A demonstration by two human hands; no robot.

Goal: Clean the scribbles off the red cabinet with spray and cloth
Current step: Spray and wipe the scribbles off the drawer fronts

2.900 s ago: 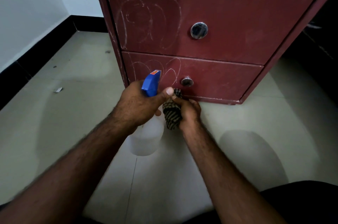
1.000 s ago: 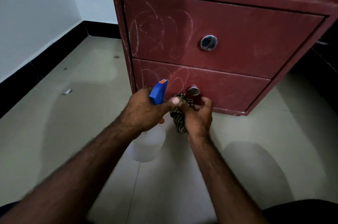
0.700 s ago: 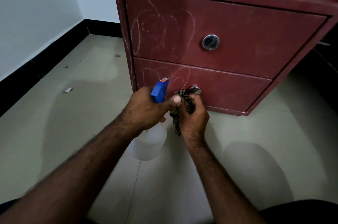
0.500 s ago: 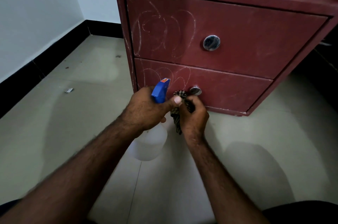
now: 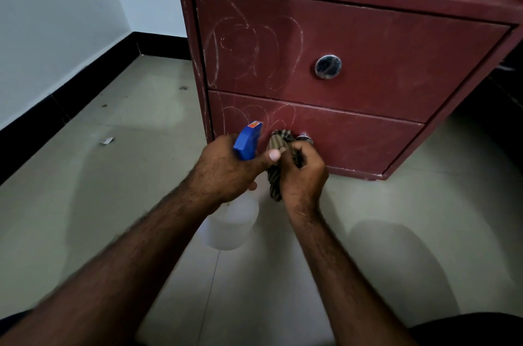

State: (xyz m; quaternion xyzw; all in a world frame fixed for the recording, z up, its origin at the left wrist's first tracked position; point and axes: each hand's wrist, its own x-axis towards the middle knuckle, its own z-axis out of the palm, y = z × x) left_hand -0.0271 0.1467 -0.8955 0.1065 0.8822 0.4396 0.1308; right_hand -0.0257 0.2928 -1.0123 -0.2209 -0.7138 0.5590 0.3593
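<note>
The left hand (image 5: 226,170) has its fingers wrapped round the neck of the bottle (image 5: 232,224). The blue spray head sticks up above the fist and the clear body hangs down below it. I cannot tell if the bottle's base touches the floor (image 5: 113,176). The right hand (image 5: 304,173) is just beside the left one and grips the striped cloth (image 5: 274,184), bunched up in its curled fingers. The left thumb reaches over to the cloth, and the two hands look as if they touch. The red cabinet (image 5: 396,34) stands on the floor right in front of the hands. The white scribbles (image 5: 254,45) are all near the left edge of its front. There is a big patch on the top drawer (image 5: 396,68) and a smaller patch on the bottom drawer (image 5: 353,142). The small patch is just above and behind the blue spray head, so the left hand is the nearer one. The big patch is higher up and needs a lift of the arm. The cloth sits just left of the bottom knob (image 5: 305,137), so it would have to slide left to reach the marks. I think no wiping has begun, as the lines look sharp and dry. The next step is likely to aim the spray at the marks near the left edge.
</note>
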